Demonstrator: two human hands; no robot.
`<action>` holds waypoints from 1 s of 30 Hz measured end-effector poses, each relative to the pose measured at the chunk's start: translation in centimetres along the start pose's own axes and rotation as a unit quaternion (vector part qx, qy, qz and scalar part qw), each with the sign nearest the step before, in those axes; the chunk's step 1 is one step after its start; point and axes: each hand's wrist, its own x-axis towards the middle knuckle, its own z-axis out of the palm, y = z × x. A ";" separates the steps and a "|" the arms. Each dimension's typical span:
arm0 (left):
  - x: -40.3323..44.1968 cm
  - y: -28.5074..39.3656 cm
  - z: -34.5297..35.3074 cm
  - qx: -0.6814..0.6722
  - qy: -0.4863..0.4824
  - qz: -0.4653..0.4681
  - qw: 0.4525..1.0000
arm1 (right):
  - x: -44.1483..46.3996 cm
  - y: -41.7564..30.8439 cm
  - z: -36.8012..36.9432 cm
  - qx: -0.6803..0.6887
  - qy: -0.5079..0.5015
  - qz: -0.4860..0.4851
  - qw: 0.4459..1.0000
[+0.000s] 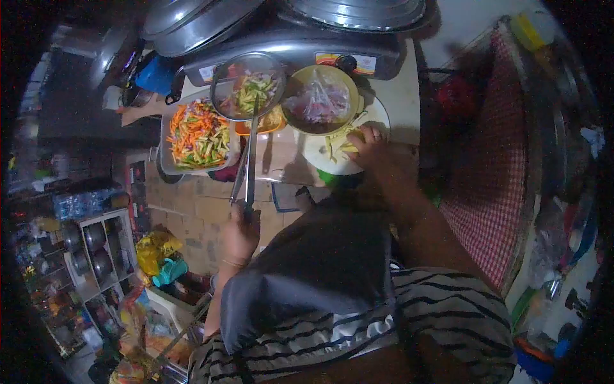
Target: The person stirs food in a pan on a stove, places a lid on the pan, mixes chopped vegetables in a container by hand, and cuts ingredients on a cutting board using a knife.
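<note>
My left hand [240, 233] is closed round the dark handle of a long knife [251, 153]. Its blade points away from me, its tip over a round bowl [220, 109] of cut green and pale strips [256, 89]. My right hand [368, 147] has its fingers curled down onto pale yellow vegetable strips [345, 144] on a white round cutting board [380, 118]. A yellowish bowl [353, 96], with a clear plastic bag [320, 99] of something pinkish in it, stands at the board's far edge. Left of the knife sits a clear tub of orange, green and pale strips [195, 134].
Behind the bowls stands a gas stove [288, 54] with large metal lids or pans [358, 13] on top. An orange container [275, 125] is partly hidden under the round bowl. A checked red cloth [483, 185] hangs at right; a shelf with pots [105, 249] stands at lower left.
</note>
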 end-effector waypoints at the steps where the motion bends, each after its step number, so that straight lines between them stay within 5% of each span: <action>1: 0.0 -0.1 0.2 -0.016 0.007 0.003 1.000 | -0.1 0.0 -0.1 0.003 -0.017 0.004 1.000; 5: -0.1 0.8 0.2 -0.005 0.034 -0.002 0.999 | 0.3 -0.9 -1.2 0.013 -0.041 0.003 0.999; 8: -0.4 -2.9 2.7 -0.134 0.035 -0.029 0.990 | 0.5 -0.6 0.0 0.037 -0.052 0.013 0.998; 13: 0.0 -0.3 1.3 -0.079 0.021 -0.002 0.997 | -0.3 1.3 1.3 0.159 -0.033 0.065 0.985; 17: 0.2 -0.5 2.1 -0.066 -0.002 0.069 0.995 | -0.1 0.1 -3.5 0.126 -0.127 0.104 0.978; 20: 0.7 2.3 1.7 -0.044 -0.040 0.104 0.993 | 0.7 -1.5 -5.1 0.152 -0.124 0.094 0.976; 26: 4.1 3.7 5.8 0.013 -0.211 0.166 0.963 | 2.7 -5.8 -9.3 0.231 -0.118 0.231 0.938; 30: 6.8 4.9 9.3 0.062 -0.240 0.197 0.948 | 0.8 -5.2 -6.2 0.140 -0.087 0.224 0.960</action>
